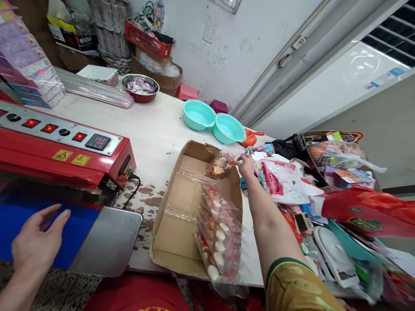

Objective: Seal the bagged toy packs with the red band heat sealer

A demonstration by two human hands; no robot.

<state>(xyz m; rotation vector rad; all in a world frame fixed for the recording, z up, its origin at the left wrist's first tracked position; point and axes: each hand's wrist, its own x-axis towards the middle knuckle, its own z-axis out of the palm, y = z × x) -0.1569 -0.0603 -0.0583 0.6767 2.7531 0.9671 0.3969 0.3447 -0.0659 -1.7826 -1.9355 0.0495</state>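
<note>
My right hand [246,166] pinches the edge of a clear plastic packet [221,165] at the far right corner of a shallow cardboard box [177,203]. Reddish printed contents show through the packet's film. Nearer to me, several similar packets [215,231] lie overlapped in a row along the box's right side, with round pale and orange pieces inside. My left hand [40,237] hovers over the blue belt [82,224] of a red sealing machine [106,160], thumb and fingers apart, holding nothing. A metal plate [108,242] extends from the belt toward the box.
Two turquoise basins [198,114] stand beyond the box, and a metal bowl of small sachets [140,86] sits farther left. Bags, papers and a white scale [335,255] crowd the right side. Stacked boxes [29,56] rise behind the machine, whose black cord [134,190] lies near the plate.
</note>
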